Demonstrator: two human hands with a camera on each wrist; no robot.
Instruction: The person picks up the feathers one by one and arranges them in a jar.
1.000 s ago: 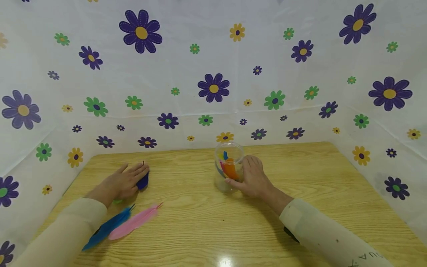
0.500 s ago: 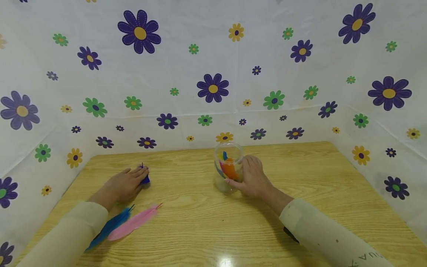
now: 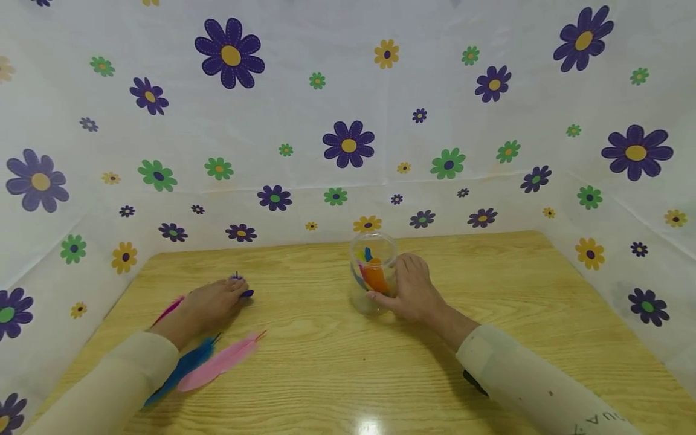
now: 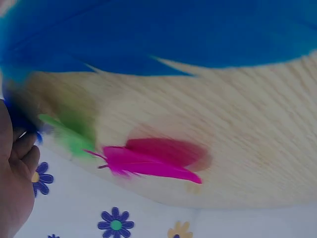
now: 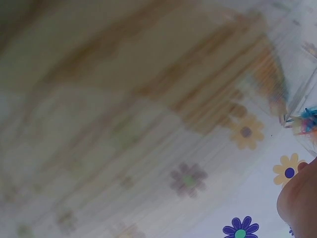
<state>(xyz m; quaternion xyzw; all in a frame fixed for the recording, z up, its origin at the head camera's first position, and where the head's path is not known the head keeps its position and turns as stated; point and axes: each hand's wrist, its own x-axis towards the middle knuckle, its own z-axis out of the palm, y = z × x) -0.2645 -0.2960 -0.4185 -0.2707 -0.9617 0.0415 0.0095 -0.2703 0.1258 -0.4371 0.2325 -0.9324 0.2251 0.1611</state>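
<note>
On the left of the table, in the head view, my left hand pinches a dark blue feather; its quill pokes up past the fingertips. The left wrist view catches the curled fingers at its left edge, with dark blue between them. My right hand grips the side of a clear plastic jar, thumb in front and fingers behind. The jar stands upright without a lid, with several feathers in it, an orange one most visible. In the right wrist view the jar and hand show only partly.
A blue feather and a pink feather lie near my left sleeve. Behind that wrist lies a magenta feather. The left wrist view also shows a green feather. A flower-print cloth stands behind the wooden table.
My left hand has shifted slightly right and its fingers have drawn in around the dark blue feather, which has turned beneath them. The magenta feather is now visible. The right hand and jar have stayed put.
</note>
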